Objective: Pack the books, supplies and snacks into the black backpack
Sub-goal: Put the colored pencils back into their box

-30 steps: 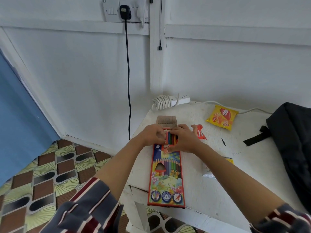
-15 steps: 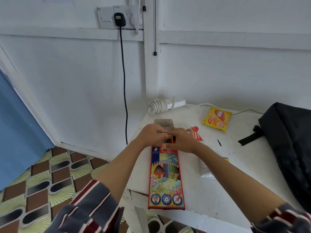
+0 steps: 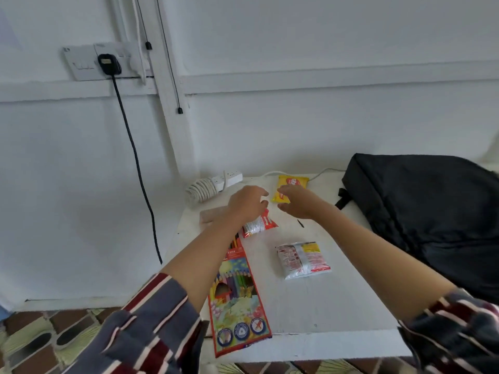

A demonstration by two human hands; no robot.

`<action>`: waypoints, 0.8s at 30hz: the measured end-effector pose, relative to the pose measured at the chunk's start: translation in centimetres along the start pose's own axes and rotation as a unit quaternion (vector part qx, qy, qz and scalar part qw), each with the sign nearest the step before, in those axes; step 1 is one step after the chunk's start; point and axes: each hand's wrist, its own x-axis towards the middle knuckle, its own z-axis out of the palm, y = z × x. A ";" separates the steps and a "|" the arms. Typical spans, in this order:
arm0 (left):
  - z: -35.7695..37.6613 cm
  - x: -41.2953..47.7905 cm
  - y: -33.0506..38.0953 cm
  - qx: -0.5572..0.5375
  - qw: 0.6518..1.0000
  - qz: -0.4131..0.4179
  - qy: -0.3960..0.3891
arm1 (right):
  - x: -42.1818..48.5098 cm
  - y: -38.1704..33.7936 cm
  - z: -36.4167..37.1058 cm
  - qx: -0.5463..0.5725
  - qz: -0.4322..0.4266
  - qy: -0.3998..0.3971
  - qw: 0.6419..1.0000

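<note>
Hands open above table, pencil box, backpack

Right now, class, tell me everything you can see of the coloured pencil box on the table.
The coloured pencil box is a long, flat cardboard pack, red-edged, printed with a bright picture of pencils and three round symbols at its near end. It lies flat near the left edge of the white table, its near end seemingly past the front edge. Its far end is open, tan flap folded back, pencil tips showing. The left forearm crosses above it; nothing grips it.
</note>
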 end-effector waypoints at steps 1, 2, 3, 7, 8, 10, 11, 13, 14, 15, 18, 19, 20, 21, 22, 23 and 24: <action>0.3 0.5 1.0 -0.003 1.000 0.011 -0.006 | -0.6 1.0 -0.4 0.002 0.016 0.004 1.000; 0.5 1.1 2.1 -0.005 1.000 0.022 -0.012 | -1.3 2.1 -0.9 0.002 0.029 0.008 1.000; 0.8 1.6 3.3 -0.002 0.999 0.035 -0.018 | -2.0 3.3 -1.3 0.000 0.042 0.011 0.999; 2.4 3.6 8.9 -0.006 0.996 0.077 -0.038 | -5.3 8.2 -3.1 0.003 0.095 0.024 0.995; 2.8 4.1 10.5 -0.014 0.995 0.087 -0.039 | -6.2 9.6 -3.6 0.007 0.107 0.026 0.994; 3.8 5.0 13.9 -0.027 0.993 0.113 -0.035 | -7.9 12.4 -4.9 0.014 0.124 0.035 0.992; 4.3 5.5 15.7 -0.032 0.991 0.125 -0.032 | -8.9 13.9 -5.6 0.016 0.132 0.040 0.990; 5.4 6.4 19.6 -0.042 0.988 0.147 -0.031 | -10.8 17.0 -6.9 0.022 0.144 0.054 0.988; 6.0 6.8 21.6 -0.047 0.986 0.157 -0.033 | -11.8 18.7 -7.5 0.025 0.151 0.062 0.986; 6.7 7.2 23.6 -0.054 0.984 0.164 -0.036 | -12.8 20.4 -8.1 0.026 0.160 0.068 0.984; 8.8 8.3 29.5 -0.073 0.979 0.182 -0.047 | -15.9 25.5 -9.6 0.025 0.180 0.074 0.981; 9.6 8.6 31.4 -0.077 0.978 0.189 -0.046 | -16.9 27.1 -10.1 0.025 0.185 0.077 0.979; 10.2 8.9 33.2 -0.081 0.976 0.196 -0.044 | -17.9 28.7 -10.4 0.026 0.192 0.081 0.978; 10.8 9.1 35.0 -0.087 0.975 0.201 -0.041 | -18.9 30.2 -10.8 0.029 0.199 0.086 0.976; 11.4 9.4 36.6 -0.092 0.973 0.206 -0.037 | -19.8 31.6 -11.1 0.033 0.205 0.089 0.974; 11.9 9.6 38.1 -0.096 0.972 0.212 -0.035 | -20.7 32.9 -11.4 0.038 0.210 0.091 0.973; 12.4 9.9 39.6 -0.098 0.971 0.218 -0.033 | -21.5 34.2 -11.7 0.044 0.216 0.092 0.971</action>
